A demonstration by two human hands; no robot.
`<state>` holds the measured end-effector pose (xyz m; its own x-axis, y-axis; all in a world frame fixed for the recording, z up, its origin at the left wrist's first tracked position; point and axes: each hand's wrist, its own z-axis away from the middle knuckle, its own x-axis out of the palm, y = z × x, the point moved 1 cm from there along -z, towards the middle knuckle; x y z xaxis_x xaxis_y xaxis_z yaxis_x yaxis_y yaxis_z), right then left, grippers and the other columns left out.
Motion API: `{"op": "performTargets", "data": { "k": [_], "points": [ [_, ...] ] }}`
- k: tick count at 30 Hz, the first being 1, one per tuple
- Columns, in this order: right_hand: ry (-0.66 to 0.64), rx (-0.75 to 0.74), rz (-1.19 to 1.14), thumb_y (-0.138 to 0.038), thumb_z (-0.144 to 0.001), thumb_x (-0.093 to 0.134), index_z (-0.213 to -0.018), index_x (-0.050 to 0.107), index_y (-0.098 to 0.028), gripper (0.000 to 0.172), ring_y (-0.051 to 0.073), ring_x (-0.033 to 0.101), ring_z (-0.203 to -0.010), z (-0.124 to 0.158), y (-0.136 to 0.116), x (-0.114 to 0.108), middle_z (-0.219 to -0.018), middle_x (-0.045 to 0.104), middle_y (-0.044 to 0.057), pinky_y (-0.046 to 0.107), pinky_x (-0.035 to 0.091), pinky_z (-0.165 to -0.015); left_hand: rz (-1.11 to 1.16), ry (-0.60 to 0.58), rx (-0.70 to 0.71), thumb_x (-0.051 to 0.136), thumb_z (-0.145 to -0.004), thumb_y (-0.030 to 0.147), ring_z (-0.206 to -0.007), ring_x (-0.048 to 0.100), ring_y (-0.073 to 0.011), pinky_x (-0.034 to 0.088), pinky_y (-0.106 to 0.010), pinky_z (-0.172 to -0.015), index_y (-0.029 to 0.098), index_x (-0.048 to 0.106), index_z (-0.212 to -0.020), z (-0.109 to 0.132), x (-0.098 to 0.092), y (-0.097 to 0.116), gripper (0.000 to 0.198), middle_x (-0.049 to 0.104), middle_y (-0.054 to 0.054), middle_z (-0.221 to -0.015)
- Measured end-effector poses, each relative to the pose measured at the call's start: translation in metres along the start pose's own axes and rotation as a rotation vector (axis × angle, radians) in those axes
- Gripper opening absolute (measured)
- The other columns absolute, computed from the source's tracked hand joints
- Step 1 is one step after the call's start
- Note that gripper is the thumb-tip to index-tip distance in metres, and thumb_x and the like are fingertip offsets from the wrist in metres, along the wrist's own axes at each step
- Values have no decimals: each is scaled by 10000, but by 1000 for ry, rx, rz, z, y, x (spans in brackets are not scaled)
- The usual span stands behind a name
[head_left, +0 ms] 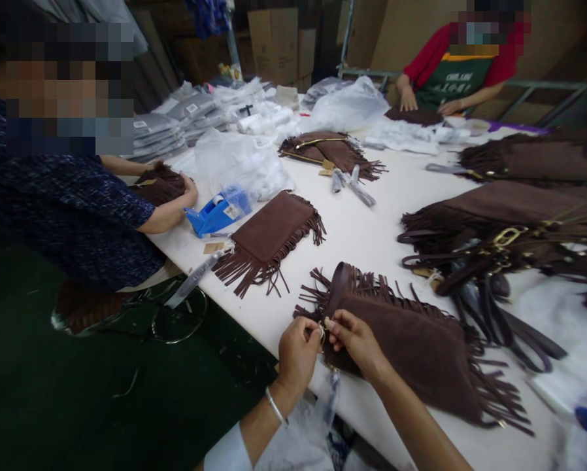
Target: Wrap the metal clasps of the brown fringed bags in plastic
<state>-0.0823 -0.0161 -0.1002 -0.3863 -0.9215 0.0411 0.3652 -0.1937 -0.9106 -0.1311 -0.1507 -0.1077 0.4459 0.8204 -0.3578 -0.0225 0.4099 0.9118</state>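
A dark brown fringed handbag (396,333) lies flat on the white table in front of me, its corner under my fingers. My left hand (299,350) is closed in a pinch on a thin white string (321,335) at that corner. Right beside it, my right hand (356,340) is also pinched closed, thumb and forefinger almost meeting the left ones; what lies between them is too small to make out. Below the fingers, a plastic-wrapped strap (329,396) hangs over the table edge from a gold-coloured clasp.
Another fringed bag (274,226) lies ahead, beside a blue tape dispenser (219,210). Stacked bags with straps (509,216) are at right. Plastic bags (239,160) spread across the white table (367,229). A person at left (68,209) and one at the back (455,78) handle brown bags.
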Motion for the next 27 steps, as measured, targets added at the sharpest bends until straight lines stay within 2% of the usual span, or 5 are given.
{"op": "performTargets", "data": {
  "k": [6, 14, 17, 21, 27],
  "points": [
    [-3, -24, 21, -521, -736, 660, -720, 485, -204, 363, 84, 456, -433, -1, 7, -1, -538, 520, -57, 206, 363, -435, 26, -41, 51, 510, -821, 222, -565, 591, -135, 435, -249, -586, 212, 540, -755, -6, 0, 0, 73, 586, 31, -641],
    [22, -77, 90, -487, -785, 625, -732, 496, -195, 324, 82, 473, -412, -5, 17, 0, -535, 534, -57, 192, 361, -411, -496, -128, 425, 408, -860, 140, -793, 560, -175, 397, -288, -725, 201, 535, -787, -8, -33, 22, 159, 582, -32, -829],
    [31, -70, 101, -473, -793, 618, -741, 494, -197, 307, 83, 477, -405, -6, 18, -1, -536, 542, -57, 189, 358, -404, -401, -183, 334, 458, -805, 129, -734, 554, -162, 383, -273, -679, 201, 544, -750, -13, -46, 18, 126, 581, -9, -767],
    [35, -62, 106, -468, -793, 613, -738, 483, -200, 303, 80, 478, -400, -5, 16, -1, -537, 548, -59, 183, 350, -399, -104, -294, 54, 507, -735, 140, -580, 518, -132, 342, -238, -557, 196, 550, -702, -17, -59, 4, 78, 557, 33, -612],
    [56, -48, 130, -458, -794, 598, -753, 496, -199, 281, 75, 467, -396, -4, 14, 2, -536, 540, -65, 178, 348, -395, 199, -263, -12, 562, -648, 96, -688, 575, -134, 392, -230, -609, 175, 514, -651, -10, -71, -5, 93, 647, -10, -858]
  ]
}}
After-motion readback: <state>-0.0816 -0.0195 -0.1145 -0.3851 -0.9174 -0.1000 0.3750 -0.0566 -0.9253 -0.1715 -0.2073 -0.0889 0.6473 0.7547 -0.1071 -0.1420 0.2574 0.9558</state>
